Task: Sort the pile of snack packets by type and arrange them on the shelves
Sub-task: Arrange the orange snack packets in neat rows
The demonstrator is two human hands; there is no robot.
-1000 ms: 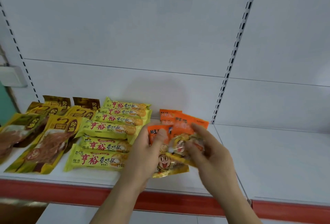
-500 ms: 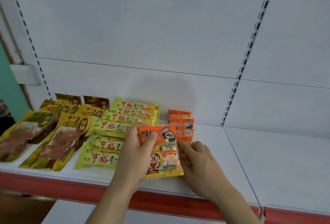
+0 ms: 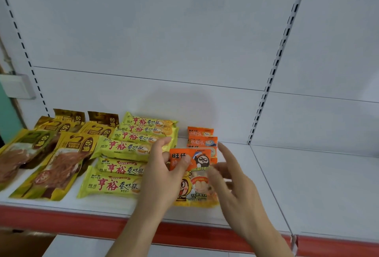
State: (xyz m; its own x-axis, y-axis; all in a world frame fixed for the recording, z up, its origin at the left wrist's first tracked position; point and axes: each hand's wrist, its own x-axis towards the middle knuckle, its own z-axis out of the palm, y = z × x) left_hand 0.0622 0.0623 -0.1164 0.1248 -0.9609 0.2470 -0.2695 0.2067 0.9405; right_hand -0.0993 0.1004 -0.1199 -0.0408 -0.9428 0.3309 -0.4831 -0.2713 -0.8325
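Note:
An orange snack packet (image 3: 196, 176) with cartoon faces lies at the front of a short row of orange packets (image 3: 202, 136) on the white shelf (image 3: 307, 185). My left hand (image 3: 162, 176) rests on its left edge, thumb pressing its top left corner. My right hand (image 3: 235, 183) hovers over the packet's right side, fingers spread and blurred, holding nothing. Left of the row lie several yellow bar packets (image 3: 127, 148), and further left several gold dried-meat packets (image 3: 59, 164).
The shelf has a red front strip (image 3: 61, 217). A slotted upright (image 3: 270, 76) divides the white back panel, and the shelf section to its right holds nothing. A lower white shelf (image 3: 82, 246) shows below. A white box (image 3: 17, 85) sits on the wall at left.
The orange packet came down from my hands onto the shelf in front of the orange row. My right hand has since lifted off it with fingers spread.

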